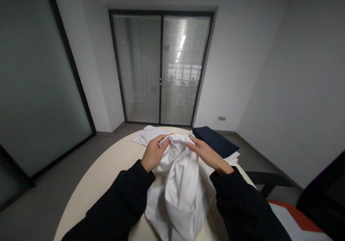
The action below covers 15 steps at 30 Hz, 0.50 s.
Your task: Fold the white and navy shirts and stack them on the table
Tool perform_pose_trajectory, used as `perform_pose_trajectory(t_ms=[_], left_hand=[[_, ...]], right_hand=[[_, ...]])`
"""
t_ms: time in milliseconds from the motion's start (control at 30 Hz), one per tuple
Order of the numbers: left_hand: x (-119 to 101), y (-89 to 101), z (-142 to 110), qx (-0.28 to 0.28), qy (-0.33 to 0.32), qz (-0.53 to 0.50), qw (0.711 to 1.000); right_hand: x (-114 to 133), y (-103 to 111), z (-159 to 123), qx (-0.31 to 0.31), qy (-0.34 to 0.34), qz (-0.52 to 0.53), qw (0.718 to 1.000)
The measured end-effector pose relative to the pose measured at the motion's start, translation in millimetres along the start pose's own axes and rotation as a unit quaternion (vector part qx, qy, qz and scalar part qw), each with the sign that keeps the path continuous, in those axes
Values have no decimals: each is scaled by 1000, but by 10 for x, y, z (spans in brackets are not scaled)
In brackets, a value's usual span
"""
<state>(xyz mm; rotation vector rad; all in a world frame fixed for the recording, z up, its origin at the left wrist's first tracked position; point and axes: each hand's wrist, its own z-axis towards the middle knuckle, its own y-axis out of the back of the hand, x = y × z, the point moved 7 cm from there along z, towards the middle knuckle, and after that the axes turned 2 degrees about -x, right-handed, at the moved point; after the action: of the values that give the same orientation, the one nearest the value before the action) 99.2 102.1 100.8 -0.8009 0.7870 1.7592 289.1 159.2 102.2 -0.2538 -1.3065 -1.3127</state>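
A large piece of white cloth [183,183], likely a garment, is lifted at its far edge and hangs in loose folds down over the near part of the table. My left hand [155,153] pinches the gathered edge on its left side, thumb on top. On the opposite side my right hand [206,153] grips the same edge between thumb and fingers. Between the two hands the edge is bunched and slightly puckered. Some fingertips are hidden behind the fabric, and I cannot make out the cloth's full shape.
The round cream table [99,178] carries crumpled white fabric [147,136] at its far left. A folded navy cloth [217,140] rests on folded white cloth [233,158] at the far right. A black chair [323,194] and an orange item with paper [304,217] are at right.
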Motion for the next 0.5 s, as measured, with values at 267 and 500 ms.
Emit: perform_pose_trajectory(t_ms=[267, 500], left_hand=[[133, -104, -64, 45, 50, 23, 997], [347, 125, -76, -63, 60, 218, 972]], right_hand=[[4, 45, 66, -70, 1, 88, 994], [-145, 330, 42, -243, 5, 86, 966]])
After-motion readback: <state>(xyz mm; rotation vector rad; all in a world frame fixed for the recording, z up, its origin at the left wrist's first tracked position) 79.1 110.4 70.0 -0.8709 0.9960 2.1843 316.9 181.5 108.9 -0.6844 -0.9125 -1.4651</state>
